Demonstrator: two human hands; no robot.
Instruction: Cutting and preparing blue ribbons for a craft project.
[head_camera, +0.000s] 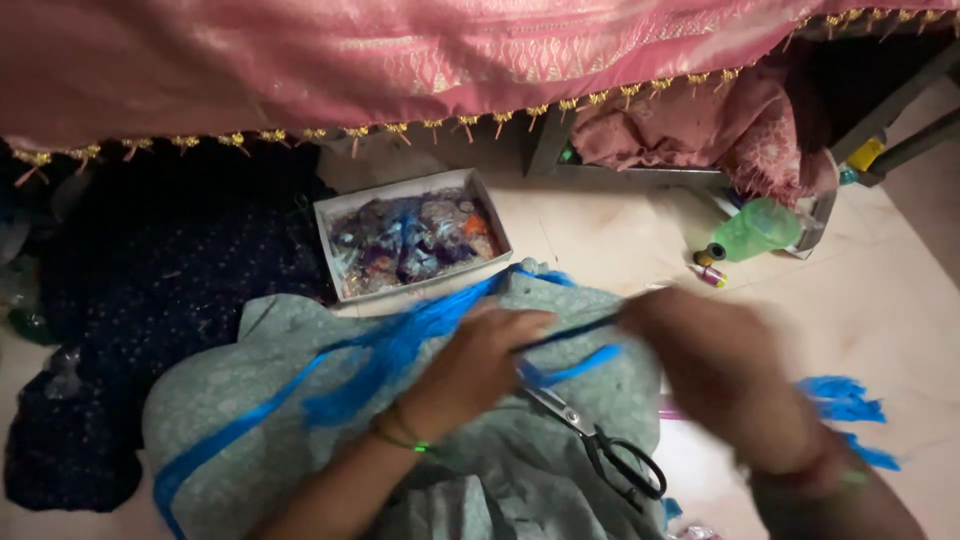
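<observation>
**Blue thread stretched taut over the lap**

Pale tiled floor (600, 240) below, pink patterned cloth (400, 50) with a gold tasselled edge hanging across the top, dark blue fabric (150, 270) heaped at the left. Down in the middle, grey-green cloth (300, 390) over the lap, and right across it the bright blue thread (390, 345): a thick, glossy bundle running from the lower left edge up toward the middle, thinning to a single dark strand pulled tight between the two hands. More loose blue strands (840, 400) frayed out on the floor at the right.

Left hand (475, 365) resting on the lap, green band at the wrist, fingers (525, 325) curled closed and pinching the thread. Right hand (725, 365) blurred with motion, just beside the left; holding the far end of the taut strand, though the exact grip lost in the blur. Scissors (600, 440) with black handles lying on the grey-green cloth, just below and between the hands, touched by neither.

Up on the floor, a shallow white box (335, 215), open, packed with tangled threads in purple, blue and orange. Farther right, a green plastic bottle (755, 230) on its side, small thread spools (710, 265) near it, and a bundle of pink fabric (700, 130) under a metal frame.
</observation>
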